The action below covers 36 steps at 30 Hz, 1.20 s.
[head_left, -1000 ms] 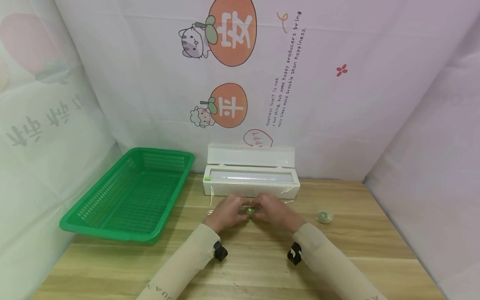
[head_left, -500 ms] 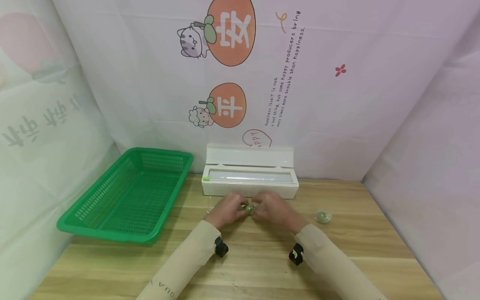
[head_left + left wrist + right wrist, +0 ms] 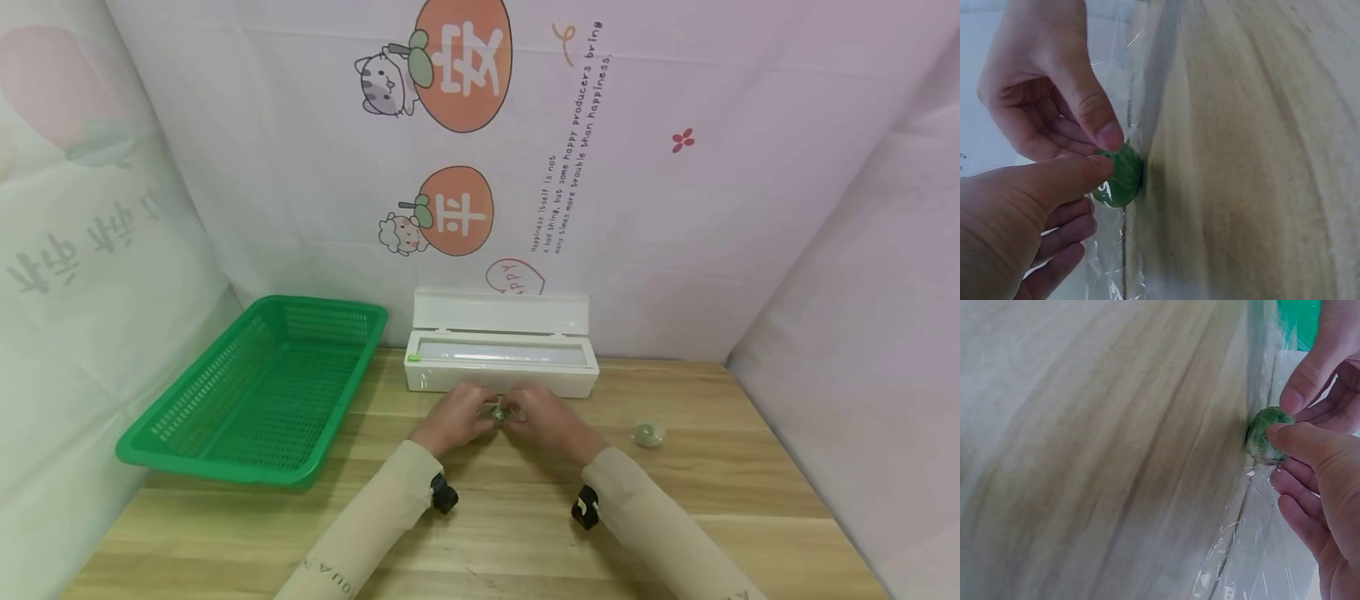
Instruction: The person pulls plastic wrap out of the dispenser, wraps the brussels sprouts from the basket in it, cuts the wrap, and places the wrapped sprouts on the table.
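A small green Brussels sprout (image 3: 1260,437) is held between both hands, low over the wooden table in front of the white box. Clear cling film (image 3: 1110,262) lies beneath and around it, crumpled near the fingers. My left hand (image 3: 453,419) pinches the sprout from the left, thumb on its near side. From the right, my right hand (image 3: 551,419) pinches it too, its thumb pressed on the leaves. In the head view the fingers hide most of the sprout.
Behind the hands stands a white cling film dispenser (image 3: 502,382), lid raised. A green plastic basket (image 3: 217,475) sits at the left. One film-wrapped green piece (image 3: 647,434) lies on the table to the right. Fabric walls enclose the back and sides.
Loose film edges that spread beside the hands a second ago show less now. The right hand's fingers have shifted and come back closer round the sprout. The dispenser and basket stay put.
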Motion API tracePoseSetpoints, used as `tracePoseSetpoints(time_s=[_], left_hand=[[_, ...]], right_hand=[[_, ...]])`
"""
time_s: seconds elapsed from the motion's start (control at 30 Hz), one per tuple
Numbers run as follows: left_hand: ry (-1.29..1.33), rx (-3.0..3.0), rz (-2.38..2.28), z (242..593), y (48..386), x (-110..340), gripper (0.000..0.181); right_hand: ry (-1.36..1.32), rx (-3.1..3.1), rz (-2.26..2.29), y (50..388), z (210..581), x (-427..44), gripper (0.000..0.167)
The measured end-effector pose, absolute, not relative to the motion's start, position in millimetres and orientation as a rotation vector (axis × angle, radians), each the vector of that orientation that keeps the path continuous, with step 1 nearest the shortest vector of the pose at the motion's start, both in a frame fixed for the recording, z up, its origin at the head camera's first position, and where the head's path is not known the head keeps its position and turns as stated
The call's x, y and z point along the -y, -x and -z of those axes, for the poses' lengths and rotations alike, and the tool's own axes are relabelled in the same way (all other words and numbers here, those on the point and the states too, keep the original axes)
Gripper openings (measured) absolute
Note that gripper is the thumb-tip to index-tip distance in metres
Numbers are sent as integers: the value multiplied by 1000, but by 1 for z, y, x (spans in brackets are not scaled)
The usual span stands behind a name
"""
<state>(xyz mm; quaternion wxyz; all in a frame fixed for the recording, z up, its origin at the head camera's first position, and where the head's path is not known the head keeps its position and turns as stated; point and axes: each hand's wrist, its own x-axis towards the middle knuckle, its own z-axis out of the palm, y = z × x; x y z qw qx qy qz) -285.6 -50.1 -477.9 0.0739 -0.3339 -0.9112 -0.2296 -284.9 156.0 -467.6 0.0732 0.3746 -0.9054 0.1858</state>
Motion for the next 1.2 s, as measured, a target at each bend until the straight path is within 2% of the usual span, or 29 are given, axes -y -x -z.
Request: tracePoseSetpoints(time_s=[0.4, 0.7, 0.97, 1.2], left_hand=[[1007, 2705, 720, 483, 291, 48, 23], [1007, 2750, 705, 479, 297, 48, 22], [980, 2772, 631, 477, 297, 44, 17], [990, 2693, 527, 476, 291, 46, 28]], right_hand=[[-1083, 2771, -625, 286, 460, -153, 21], [-1038, 2762, -561, 286, 458, -152, 29], [-1088, 2700, -484, 290, 466, -147, 25], [-1080, 2684, -480, 291, 470, -146, 24]])
